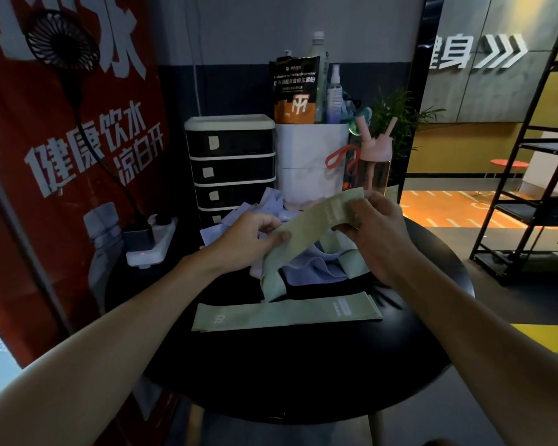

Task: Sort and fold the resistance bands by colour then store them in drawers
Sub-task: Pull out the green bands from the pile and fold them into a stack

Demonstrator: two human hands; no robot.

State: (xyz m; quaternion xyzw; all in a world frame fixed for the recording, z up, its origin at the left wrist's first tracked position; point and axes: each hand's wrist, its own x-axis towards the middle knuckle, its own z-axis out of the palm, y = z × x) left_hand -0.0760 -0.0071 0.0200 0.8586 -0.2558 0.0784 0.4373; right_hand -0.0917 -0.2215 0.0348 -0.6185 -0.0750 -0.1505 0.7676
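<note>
The person's left hand point(252, 239) pinches a pale green woven-fabric resistance band point(306, 223) between thumb and curled fingers. The right hand point(377, 233) grips the band's upper end beside its pale printed label, with the fingers curled round the cloth. The band slants between the two hands above the round black table point(271, 381). Its lower loop droops toward a second pale green band point(284, 313), which lies flat and straight on the near part of the tabletop. Whether the loop touches that band cannot be told.

Behind the hands sits a loose heap of lilac and pinkish bands point(306, 272) with some more green among them. Behind that heap, at the back left, stands a black drawer unit with cream frame point(232, 162), and every drawer that shows is closed.

The held band looks light, soft and limp, sagging wherever nothing holds it. It probably has some stretch and enough grip in the weave not to slide between fingers (nothing here seems fragile). Judging by how it hangs, it would handle best pinched at its two flattened ends, pulled gently taut so both layers lie together, then laid on the green one below or doubled over before going to a drawer. Taken by the middle, the ends would likely flop and twist
</note>
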